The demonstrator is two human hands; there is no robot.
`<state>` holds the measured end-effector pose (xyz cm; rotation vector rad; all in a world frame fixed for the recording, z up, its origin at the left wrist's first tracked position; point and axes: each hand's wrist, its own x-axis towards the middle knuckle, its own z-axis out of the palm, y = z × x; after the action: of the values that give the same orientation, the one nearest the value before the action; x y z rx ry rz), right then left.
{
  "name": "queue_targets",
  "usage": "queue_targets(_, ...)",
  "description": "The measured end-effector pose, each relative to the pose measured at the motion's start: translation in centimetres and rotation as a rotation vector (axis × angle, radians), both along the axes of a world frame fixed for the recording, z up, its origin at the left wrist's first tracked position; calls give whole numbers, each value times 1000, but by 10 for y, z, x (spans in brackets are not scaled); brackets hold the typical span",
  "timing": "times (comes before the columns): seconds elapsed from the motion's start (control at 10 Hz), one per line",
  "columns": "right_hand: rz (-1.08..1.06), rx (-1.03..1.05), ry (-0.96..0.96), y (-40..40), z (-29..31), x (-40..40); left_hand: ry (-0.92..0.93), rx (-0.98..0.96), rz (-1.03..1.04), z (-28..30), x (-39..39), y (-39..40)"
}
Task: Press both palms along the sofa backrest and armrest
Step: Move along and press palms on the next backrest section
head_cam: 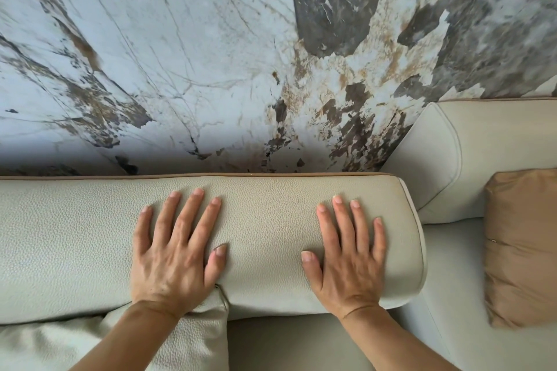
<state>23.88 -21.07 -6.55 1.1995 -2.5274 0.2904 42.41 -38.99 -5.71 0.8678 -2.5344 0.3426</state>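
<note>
I see both palms lying flat on the rounded top of the pale leather sofa backrest, which runs along the marble wall. My left hand sits mid-cushion, fingers spread wide, gripping nothing. My right hand rests near the backrest's right end, fingers splayed, likewise empty. A tan cushion lies on the seat at right.

Both hands, left hand and right hand, lie flat on the backrest (wall behind), cushion to the right.
</note>
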Motion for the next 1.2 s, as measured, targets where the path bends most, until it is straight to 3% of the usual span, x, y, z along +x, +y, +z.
queue_targets(1.2,86,-21,47,-88,-3,-84,43,13,94,-6,-66,-67)
